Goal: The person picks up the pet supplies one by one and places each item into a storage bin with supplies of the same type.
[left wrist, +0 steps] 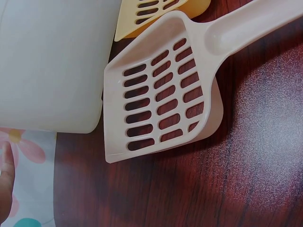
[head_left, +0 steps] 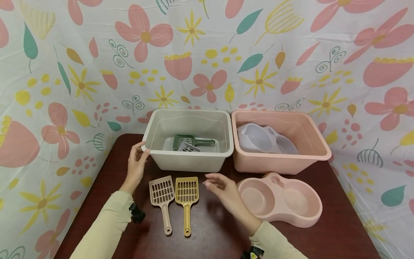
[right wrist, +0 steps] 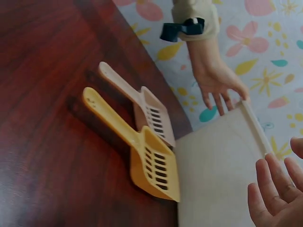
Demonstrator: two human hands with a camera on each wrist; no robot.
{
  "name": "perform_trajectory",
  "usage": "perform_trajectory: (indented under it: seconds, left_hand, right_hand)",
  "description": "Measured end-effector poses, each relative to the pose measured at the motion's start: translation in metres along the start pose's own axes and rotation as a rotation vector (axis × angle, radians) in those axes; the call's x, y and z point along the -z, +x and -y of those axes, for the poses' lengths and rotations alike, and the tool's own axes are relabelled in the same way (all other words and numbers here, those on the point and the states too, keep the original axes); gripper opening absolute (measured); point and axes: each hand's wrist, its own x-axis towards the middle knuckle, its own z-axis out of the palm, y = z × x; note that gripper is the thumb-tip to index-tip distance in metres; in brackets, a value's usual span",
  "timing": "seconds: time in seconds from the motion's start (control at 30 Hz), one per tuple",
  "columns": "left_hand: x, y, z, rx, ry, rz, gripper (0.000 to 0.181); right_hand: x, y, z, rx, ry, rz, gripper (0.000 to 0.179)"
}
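Note:
My left hand (head_left: 136, 163) is at the front left corner of a light grey litter box (head_left: 191, 162), fingertips and thumb touching its rim. Its fingers look fairly straight in the right wrist view. Inside that box lie a dark green litter scoop (head_left: 203, 142) and a pale grey slotted piece (head_left: 188, 147), partly hidden by the front wall. My right hand (head_left: 226, 192) holds nothing, fingers loosely bent, between a yellow litter scoop (head_left: 187, 216) and a pink double pet bowl (head_left: 278, 201). A beige litter scoop (head_left: 165, 212) lies left of the yellow one.
To the right of the grey box stands a pink litter box (head_left: 278, 163) with a pale lavender double bowl (head_left: 258, 136) inside. Both boxes stand at the back of a dark red-brown table (head_left: 155, 244). Flower-printed cloth (head_left: 207, 54) hangs behind and at the sides.

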Motion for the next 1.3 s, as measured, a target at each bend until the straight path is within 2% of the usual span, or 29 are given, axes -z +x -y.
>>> perform_trajectory:
  seconds: [0.43,0.63,0.8,1.03,1.3]
  left_hand:
    - [0.001,0.002,0.003,0.029,-0.023,0.003,0.043]
    - [0.000,-0.004,-0.016,0.033,-0.026,0.023,0.043]
    - [-0.002,-0.009,-0.029,0.016,-0.009,0.028,0.044]
    - [-0.002,-0.007,-0.024,0.023,-0.012,0.021,0.043]
    - [-0.003,-0.008,-0.029,0.035,-0.012,0.022,0.043]
  right_hand:
    - [-0.016,-0.019,-0.025,-0.083,-0.076,-0.001,0.021]
    - [-0.023,-0.026,-0.033,-0.110,-0.095,0.041,0.026]
    - [-0.027,-0.029,-0.037,-0.135,-0.076,0.064,0.026]
    - [-0.032,-0.035,-0.042,-0.151,-0.058,0.089,0.030]
    - [-0.041,-0.041,-0.054,-0.198,0.012,0.122,0.027]
